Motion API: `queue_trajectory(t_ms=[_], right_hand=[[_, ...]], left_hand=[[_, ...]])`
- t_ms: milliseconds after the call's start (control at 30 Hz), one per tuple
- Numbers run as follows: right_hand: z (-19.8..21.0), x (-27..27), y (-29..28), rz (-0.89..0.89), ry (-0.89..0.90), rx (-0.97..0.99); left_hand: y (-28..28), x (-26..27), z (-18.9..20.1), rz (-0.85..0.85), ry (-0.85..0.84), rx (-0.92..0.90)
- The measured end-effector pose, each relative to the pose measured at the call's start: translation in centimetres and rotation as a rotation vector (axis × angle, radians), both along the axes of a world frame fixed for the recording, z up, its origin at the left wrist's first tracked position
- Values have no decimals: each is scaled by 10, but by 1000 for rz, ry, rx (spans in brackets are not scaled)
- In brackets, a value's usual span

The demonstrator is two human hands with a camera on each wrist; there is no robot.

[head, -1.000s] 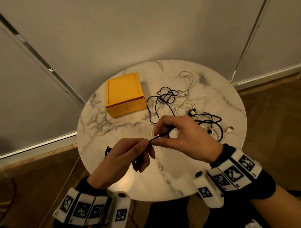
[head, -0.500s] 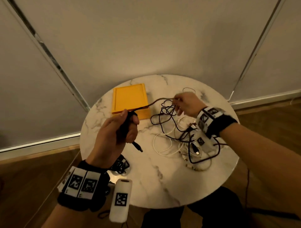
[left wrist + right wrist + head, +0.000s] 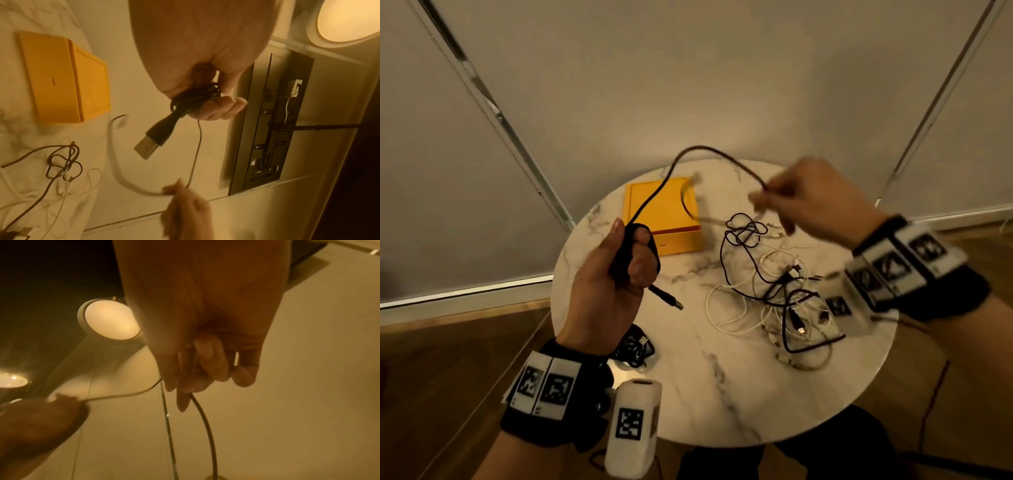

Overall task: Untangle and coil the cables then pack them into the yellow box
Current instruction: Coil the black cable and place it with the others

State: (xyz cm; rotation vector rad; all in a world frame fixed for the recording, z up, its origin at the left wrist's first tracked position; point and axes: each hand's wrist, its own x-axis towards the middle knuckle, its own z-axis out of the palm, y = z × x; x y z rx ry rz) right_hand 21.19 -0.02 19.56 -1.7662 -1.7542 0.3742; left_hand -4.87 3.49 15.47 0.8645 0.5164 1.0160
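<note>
My left hand (image 3: pixel 633 253) is raised over the table's left side and grips a small coil of the black cable (image 3: pixel 197 97). The cable's USB plug (image 3: pixel 671 302) sticks out below the fist. From the coil the black cable (image 3: pixel 705 148) arcs up and right to my right hand (image 3: pixel 770 195), which pinches it; that hand is blurred. A free tail (image 3: pixel 688 202) swings over the closed yellow box (image 3: pixel 664 212) at the back left. In the right wrist view my fingers (image 3: pixel 185 386) pinch the cable (image 3: pixel 205 418).
A tangle of black and white cables (image 3: pixel 774 284) lies on the right half of the round marble table (image 3: pixel 705 394). Another coiled black cable (image 3: pixel 635 346) sits at the near left edge. Wood floor surrounds the table, with a wall behind.
My right hand has risen from over the tangle and come nearer. The cable, stretched straight before, now arches slack between the hands. The left hand holds its coil in about the same place.
</note>
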Motion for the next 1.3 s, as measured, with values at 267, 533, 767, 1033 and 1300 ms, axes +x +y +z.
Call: queue_trajectory(t_ms=[267,533,767,1033,1300], right_hand=[[-82,-16,-54,-69,-80,-275],[-84,-73,-59,94,-1,185],[-94,-57,-61,112,474,188],[-127,-64,-73,119,560,36],[-140,-76,-85,137,392,-113]], left_hand=[[-8,-3,-9,-39,60,-49],[-37,19,-37,-162,275,23],[-46,28,-50,-310,414,108],[-54,44,-51,-390,198,77],[-45,43,-59,-398,168,74]])
